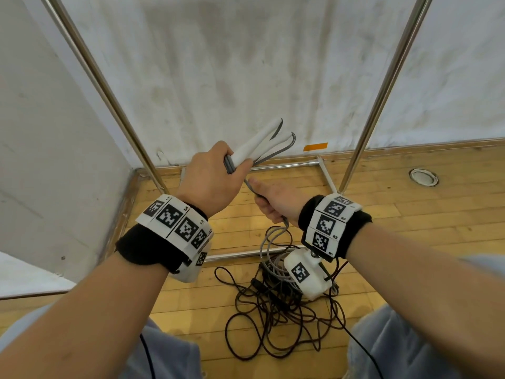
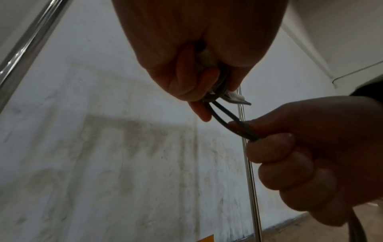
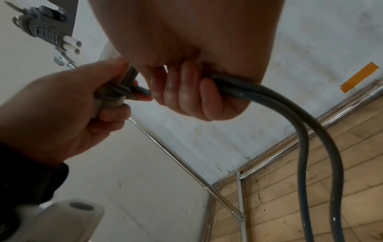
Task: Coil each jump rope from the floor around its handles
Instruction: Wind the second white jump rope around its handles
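Observation:
My left hand (image 1: 216, 173) grips two white handles (image 1: 259, 142) of a grey jump rope, held together and pointing up to the right. Several turns of grey rope (image 3: 122, 90) wrap the handles inside that fist (image 3: 68, 104). My right hand (image 1: 273, 199) sits just below and right, fist closed round a doubled strand of the same grey rope (image 3: 269, 96), with the thumb on top (image 2: 248, 126). Two strands (image 2: 225, 119) run taut between the hands (image 2: 186, 73). The slack rope (image 1: 269, 242) hangs from my right fist to the floor.
A tangled dark jump rope (image 1: 273, 324) lies in loops on the wooden floor (image 1: 410, 228) below my hands. Metal frame poles (image 1: 109, 88) (image 1: 382, 91) rise left and right, with rails along the floor. White sheets (image 1: 246, 64) back the corner; orange tape (image 1: 315, 146) marks one.

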